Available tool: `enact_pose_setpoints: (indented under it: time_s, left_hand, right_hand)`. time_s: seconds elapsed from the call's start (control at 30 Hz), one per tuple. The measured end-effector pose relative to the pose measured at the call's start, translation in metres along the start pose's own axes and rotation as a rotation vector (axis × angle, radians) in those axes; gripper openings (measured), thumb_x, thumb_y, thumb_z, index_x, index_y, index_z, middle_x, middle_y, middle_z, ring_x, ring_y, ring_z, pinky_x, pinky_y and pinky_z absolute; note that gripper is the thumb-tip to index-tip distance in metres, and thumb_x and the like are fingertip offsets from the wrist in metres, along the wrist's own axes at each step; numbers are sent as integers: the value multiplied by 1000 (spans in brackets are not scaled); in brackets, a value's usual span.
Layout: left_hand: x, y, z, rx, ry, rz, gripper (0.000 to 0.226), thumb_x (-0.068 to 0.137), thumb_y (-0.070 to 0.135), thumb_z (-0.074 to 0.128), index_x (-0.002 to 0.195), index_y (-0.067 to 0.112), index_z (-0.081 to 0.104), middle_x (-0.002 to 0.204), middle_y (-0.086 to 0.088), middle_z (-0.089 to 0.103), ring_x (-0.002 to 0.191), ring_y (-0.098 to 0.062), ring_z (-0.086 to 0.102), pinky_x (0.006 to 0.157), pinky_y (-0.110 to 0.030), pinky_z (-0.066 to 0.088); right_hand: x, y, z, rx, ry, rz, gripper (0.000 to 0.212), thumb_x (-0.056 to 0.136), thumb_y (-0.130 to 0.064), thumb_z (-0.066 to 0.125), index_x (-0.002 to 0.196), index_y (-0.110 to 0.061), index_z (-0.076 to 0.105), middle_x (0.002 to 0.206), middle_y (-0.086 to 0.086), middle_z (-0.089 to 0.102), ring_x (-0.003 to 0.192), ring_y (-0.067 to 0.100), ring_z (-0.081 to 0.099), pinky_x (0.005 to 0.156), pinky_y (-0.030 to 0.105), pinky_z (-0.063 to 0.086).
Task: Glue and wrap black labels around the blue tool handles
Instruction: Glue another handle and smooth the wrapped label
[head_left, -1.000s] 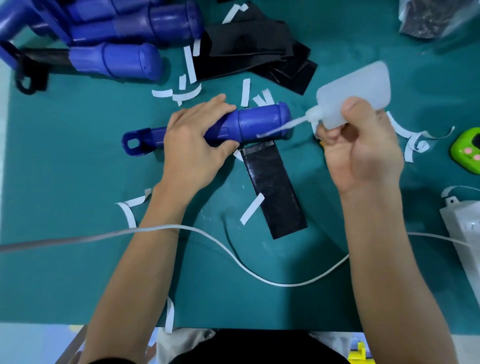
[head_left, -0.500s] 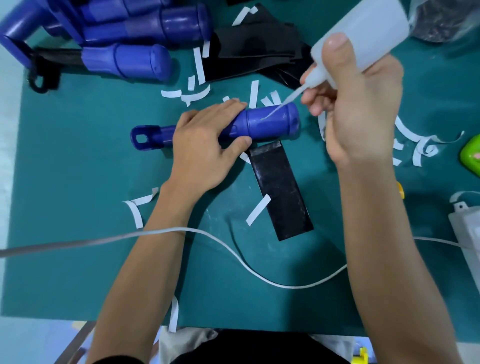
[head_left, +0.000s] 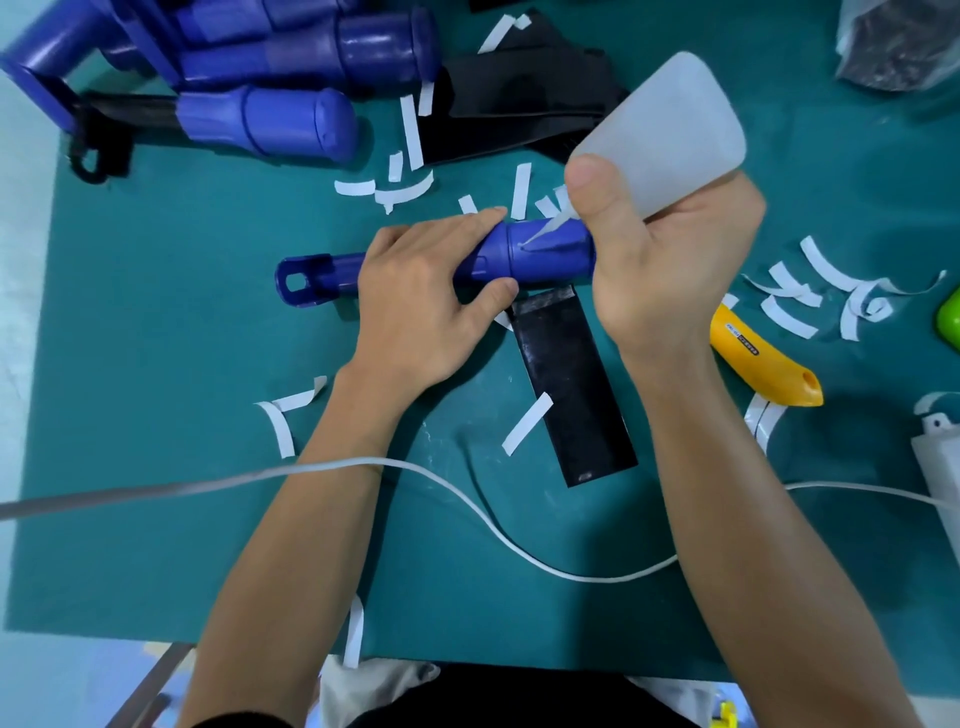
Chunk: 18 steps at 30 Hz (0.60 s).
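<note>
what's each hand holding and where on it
The left hand grips the handle around its middle; the right hand holds the glue bottle by its nozzle end.

R hand (head_left: 670, 260) brought the translucent white squeeze bottle (head_left: 670, 130) up & over; nozzle tip now further left on blue plastic handle (head_left: 545, 257).

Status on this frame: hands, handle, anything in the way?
Left hand grips blue handle. Right hand holds glue bottle, nozzle tip on handle. Black label flat beside it, unwrapped; white paper strip lying on label.
</note>
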<state>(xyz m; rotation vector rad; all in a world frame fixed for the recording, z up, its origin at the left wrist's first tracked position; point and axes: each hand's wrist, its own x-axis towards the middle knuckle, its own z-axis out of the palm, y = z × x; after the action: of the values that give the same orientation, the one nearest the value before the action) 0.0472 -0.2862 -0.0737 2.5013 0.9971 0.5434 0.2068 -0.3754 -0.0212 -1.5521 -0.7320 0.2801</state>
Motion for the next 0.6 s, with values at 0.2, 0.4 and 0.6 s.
enact_pose_setpoints:
  time_s: [0.2,0.4,0.6]
  left_hand:
    - [-1,1,0,-15,7,0,55,88,46,71,138,24,67,132,4,72,118,-17,65,99,-34,39]
    - [-2,2,1,-27,5,-12,56,87,46,71,139,24,67,133,5,72,120,-15,64,100,-31,37]
    - [-3,3,0,-23,2,-18,56,87,45,72,139,24,67,132,4,72,120,-15,63,99,-29,36]
  right_hand:
    - [-4,3,3,-31,-13,35,24,88,-19,80,87,5,74,78,3,69,73,19,68,68,27,50]
    - [-5,3,2,-16,-18,46,25,87,-19,81,89,5,74,81,7,72,77,24,71,70,29,54]
    - [-6,3,2,-2,-15,42,22,87,-18,81,90,3,74,81,1,71,77,15,71,71,26,53]
